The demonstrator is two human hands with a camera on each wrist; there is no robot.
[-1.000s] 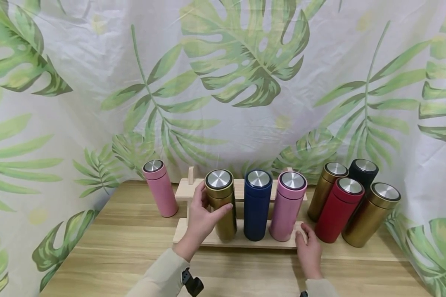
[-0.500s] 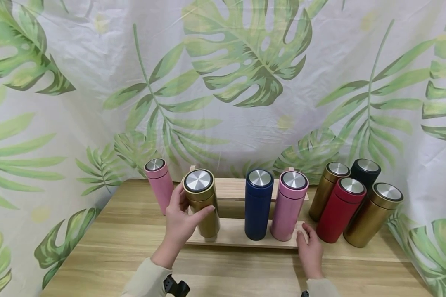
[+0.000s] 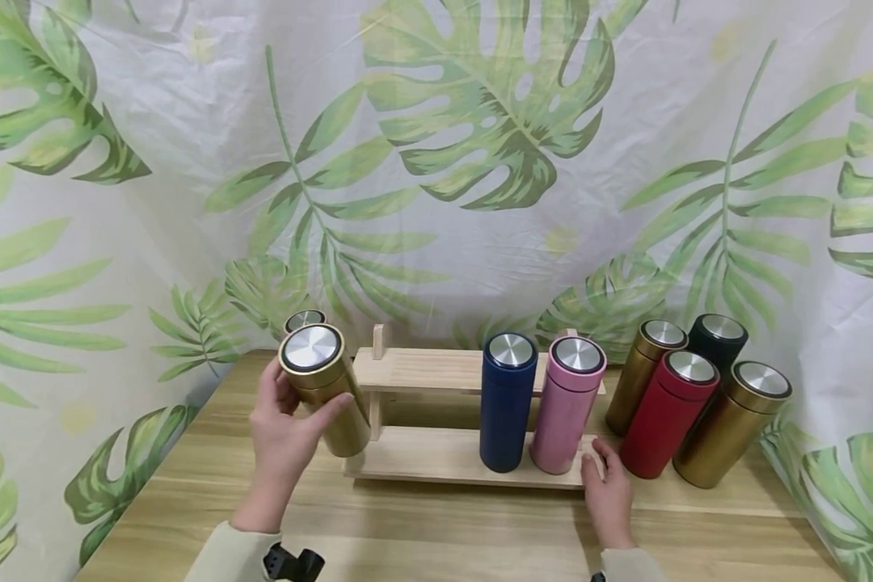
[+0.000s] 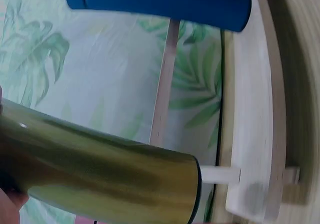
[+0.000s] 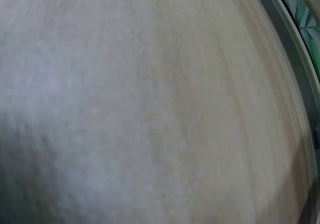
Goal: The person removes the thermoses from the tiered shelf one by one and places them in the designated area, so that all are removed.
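Distinctly gold and glossy, the held bottle (image 3: 331, 383) wears a silver-topped lid (image 3: 311, 348).

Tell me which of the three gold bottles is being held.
The gold bottle in the left hand; the other two gold bottles stand on the table, right of the wooden shelf.

No readable text in my 3 views: 0 labels, brands, numbers or signs I can make out on the gold bottle (image 4: 115, 169) I hold, the blue bottle (image 3: 508, 408), the pink bottle (image 3: 567, 412) beside it, the red bottle (image 3: 662, 420) or the wooden rack (image 3: 429, 453). Right wrist view blurred, 0 legible.
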